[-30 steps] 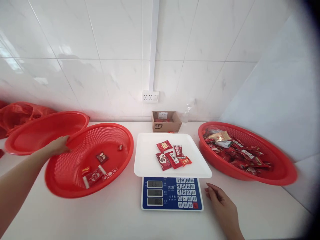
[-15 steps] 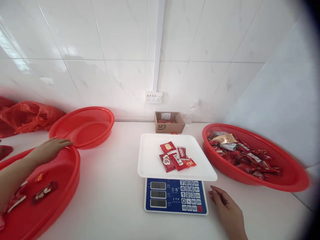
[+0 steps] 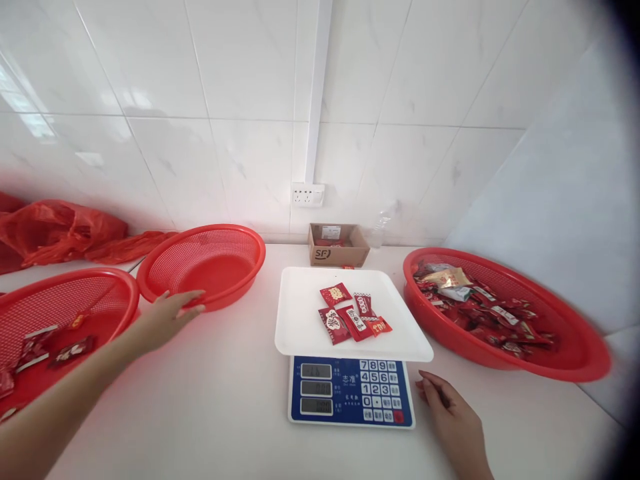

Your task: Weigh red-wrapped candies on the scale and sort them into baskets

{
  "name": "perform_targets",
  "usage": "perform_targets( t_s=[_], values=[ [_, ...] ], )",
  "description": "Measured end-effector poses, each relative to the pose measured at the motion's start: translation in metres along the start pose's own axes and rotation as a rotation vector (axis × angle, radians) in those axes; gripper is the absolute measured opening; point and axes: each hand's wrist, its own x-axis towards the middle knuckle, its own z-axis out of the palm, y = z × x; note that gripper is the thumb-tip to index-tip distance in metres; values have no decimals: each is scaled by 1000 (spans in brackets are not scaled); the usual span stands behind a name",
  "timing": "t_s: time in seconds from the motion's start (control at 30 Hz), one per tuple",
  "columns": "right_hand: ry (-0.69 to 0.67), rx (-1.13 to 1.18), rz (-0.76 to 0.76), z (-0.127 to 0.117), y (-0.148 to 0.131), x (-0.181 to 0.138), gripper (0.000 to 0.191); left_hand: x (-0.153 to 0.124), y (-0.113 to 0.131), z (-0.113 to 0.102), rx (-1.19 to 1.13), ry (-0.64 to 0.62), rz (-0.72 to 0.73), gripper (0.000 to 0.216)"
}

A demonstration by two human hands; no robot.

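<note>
My left hand point(image 3: 165, 321) is at the near rim of a red plastic basket point(image 3: 245, 293), its fingers stretched out and touching or just over the rim; nothing shows in it. My right hand point(image 3: 453, 408) rests on the table just right of a digital scale point(image 3: 350, 390), fingers curled in, with nothing visible in them. On the scale's white tray point(image 3: 300, 327) lie several small red snack packets point(image 3: 334, 325). The left forearm crosses in front of a second red basket point(image 3: 113, 293), which holds a few wrapped pieces point(image 3: 73, 351).
A large red basket point(image 3: 580, 347) full of mixed snack packets point(image 3: 490, 313) stands at the right. Behind the scale are a cardboard box point(image 3: 343, 255) and a clear plastic bottle point(image 3: 383, 228) against the tiled wall. Red plastic bags point(image 3: 65, 230) lie at the far left.
My left hand has moved right, from the left basket's rim to the middle basket's rim. The middle basket has shifted right, and the left basket sits farther left. My right hand stays nearly still.
</note>
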Motion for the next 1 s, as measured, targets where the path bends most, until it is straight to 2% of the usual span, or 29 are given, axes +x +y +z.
perform_targets(
  t_s=[0.03, 0.13, 0.23, 0.33, 0.37, 0.47, 0.53, 0.63, 0.73, 0.87, 0.93, 1.0],
  values=[
    [-4, 5, 7, 0, -1, 0, 45, -5, 9, 11, 25, 45, 74, 49],
    [-4, 24, 16, 0, -4, -2, 46, -16, 29, 36, 30, 207, 139, 44],
    [6, 45, 0, 1, -7, -3, 44, -21, 53, 47, -71, 333, 139, 36],
    [0, 62, -10, 2, -8, -3, 43, -23, 98, 52, -192, 437, 194, 30],
    [-4, 65, -12, 2, -8, -3, 43, -23, 117, 53, -238, 411, 250, 29],
    [0, 69, -23, 2, -7, -3, 41, -18, 177, 56, -314, 172, 419, 30],
    [9, 75, -35, 2, -7, -4, 40, -11, 210, 58, -265, 19, 439, 39],
    [8, 88, -42, 2, -7, -5, 39, -1, 240, 62, -214, -91, 449, 47],
    [12, 102, -40, 2, -6, -5, 38, 0, 250, 63, -269, -129, 481, 44],
    [40, 161, -49, 2, -5, -6, 39, -11, 250, 60, -671, -164, 373, 47],
    [135, 234, -76, -1, -11, -10, 42, -19, 247, 55, -933, -206, 288, 54],
    [295, 314, -153, -5, -26, -18, 41, -27, 243, 48, -1147, -322, 239, 65]
  ],
)
